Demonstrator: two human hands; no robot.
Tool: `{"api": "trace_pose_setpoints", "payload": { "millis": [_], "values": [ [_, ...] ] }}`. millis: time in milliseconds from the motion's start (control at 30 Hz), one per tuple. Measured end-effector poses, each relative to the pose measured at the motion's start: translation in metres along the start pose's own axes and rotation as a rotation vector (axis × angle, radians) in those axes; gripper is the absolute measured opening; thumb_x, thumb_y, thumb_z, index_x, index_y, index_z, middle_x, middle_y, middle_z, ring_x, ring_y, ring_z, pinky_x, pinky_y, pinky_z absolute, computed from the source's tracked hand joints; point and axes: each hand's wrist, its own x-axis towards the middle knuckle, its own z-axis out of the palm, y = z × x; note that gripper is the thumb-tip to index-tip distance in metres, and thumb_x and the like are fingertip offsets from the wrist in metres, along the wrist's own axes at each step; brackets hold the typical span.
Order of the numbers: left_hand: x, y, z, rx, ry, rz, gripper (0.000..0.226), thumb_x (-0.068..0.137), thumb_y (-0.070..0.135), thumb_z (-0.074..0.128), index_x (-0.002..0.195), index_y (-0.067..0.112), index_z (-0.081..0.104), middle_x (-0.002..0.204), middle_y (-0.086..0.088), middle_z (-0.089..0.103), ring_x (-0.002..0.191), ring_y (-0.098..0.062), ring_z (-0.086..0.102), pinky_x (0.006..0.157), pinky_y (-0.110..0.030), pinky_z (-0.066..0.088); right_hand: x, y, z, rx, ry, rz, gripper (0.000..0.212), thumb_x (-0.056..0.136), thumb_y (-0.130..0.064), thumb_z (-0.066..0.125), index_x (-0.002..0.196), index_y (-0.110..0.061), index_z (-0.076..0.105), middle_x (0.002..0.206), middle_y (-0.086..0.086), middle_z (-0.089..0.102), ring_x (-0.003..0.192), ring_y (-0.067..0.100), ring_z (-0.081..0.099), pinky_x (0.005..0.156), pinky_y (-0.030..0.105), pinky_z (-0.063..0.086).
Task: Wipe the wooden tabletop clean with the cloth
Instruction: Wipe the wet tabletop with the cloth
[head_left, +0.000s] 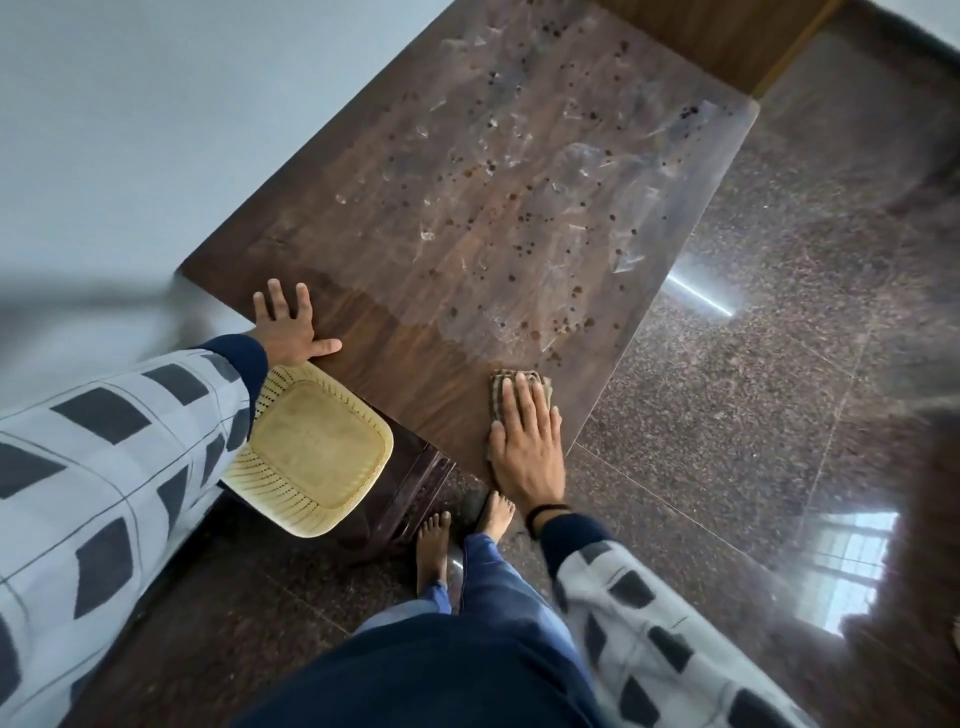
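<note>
Cloth (500, 388) under flat right hand (527, 447); left hand (288, 330) splayed, bracing on tabletop (415, 374). Risk: cloth just smears spots (560, 327) vs. lifting 'em.

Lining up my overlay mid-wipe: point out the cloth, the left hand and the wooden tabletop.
cloth (502, 385): head view, striped far-left corner.
left hand (283, 332): head view, back of the hand.
wooden tabletop (415, 374): head view, clean dark patch near the front edge.

Left hand (289, 328) flat, fingers splayed; right hand (525, 441) flat, pressing down.
</note>
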Motion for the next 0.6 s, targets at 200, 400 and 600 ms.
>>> {"api": "trace_pose_setpoints", "payload": {
  "millis": [200,400,600],
  "values": [
    [0.002,0.000,0.000,0.003,-0.003,-0.007,0.108,0.094,0.068,0.044,0.151,0.018,-0.032,0.156,-0.019,-0.038,0.146,-0.042,-0.027,0.119,-0.057,-0.002,-0.009,0.050,-0.010,-0.266,-0.144,-0.729,0.058,0.108,-0.039,0.031,0.162,-0.026,0.017,0.169,-0.004,0.011,0.157,0.020,0.008,0.128,0.045,0.011],
    [0.004,-0.002,0.002,-0.009,-0.013,-0.016,0.109,0.092,0.069,0.044,0.150,0.019,-0.033,0.155,-0.018,-0.040,0.146,-0.042,-0.028,0.119,-0.058,-0.003,-0.003,0.017,0.003,0.008,0.043,0.032,0.062,0.107,-0.033,0.038,0.163,-0.023,0.015,0.170,-0.003,0.006,0.157,0.016,-0.004,0.128,0.050,0.007],
    [0.002,0.001,-0.001,-0.003,-0.017,-0.016,0.108,0.093,0.068,0.044,0.151,0.019,-0.033,0.155,-0.017,-0.040,0.146,-0.042,-0.028,0.119,-0.059,0.001,0.002,0.063,-0.011,-0.259,-0.116,-0.613,0.060,0.107,-0.039,0.029,0.163,-0.024,0.013,0.170,-0.002,0.009,0.158,0.020,0.006,0.127,0.048,0.016]
  ]
}}
